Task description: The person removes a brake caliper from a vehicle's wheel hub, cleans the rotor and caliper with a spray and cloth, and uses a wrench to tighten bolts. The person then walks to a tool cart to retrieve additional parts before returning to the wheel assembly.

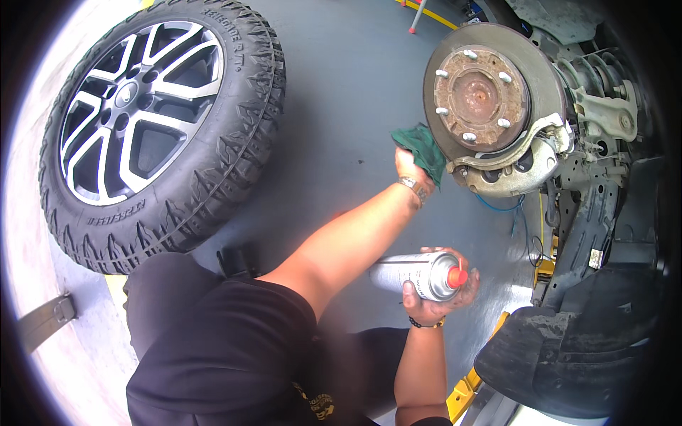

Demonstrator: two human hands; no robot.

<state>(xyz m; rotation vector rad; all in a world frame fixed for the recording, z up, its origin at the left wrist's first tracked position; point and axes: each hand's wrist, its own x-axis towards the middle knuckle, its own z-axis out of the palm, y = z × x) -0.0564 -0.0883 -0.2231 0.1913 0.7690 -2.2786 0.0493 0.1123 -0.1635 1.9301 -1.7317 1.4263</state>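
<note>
My left hand (413, 167) grips a dark green cloth (426, 145) beside the lower left edge of a brake disc (440, 106). The disc has a rusty hub (477, 96) with several pale studs, and a metal caliper (518, 170) sits along its bottom. Lower down, my right hand (433, 295) is wrapped round a silver spray can (405, 273), lying tilted with its red nozzle (457, 277) pointing rightward. Whether the cloth touches the disc I cannot tell.
A wheel with a knobby tyre (241, 142) fills the left. Suspension parts (600, 113), a blue cable (497, 208) and a black plastic liner (547, 362) are at right. Yellow metal equipment (462, 394) stands low right, a metal leg (419, 14) at top.
</note>
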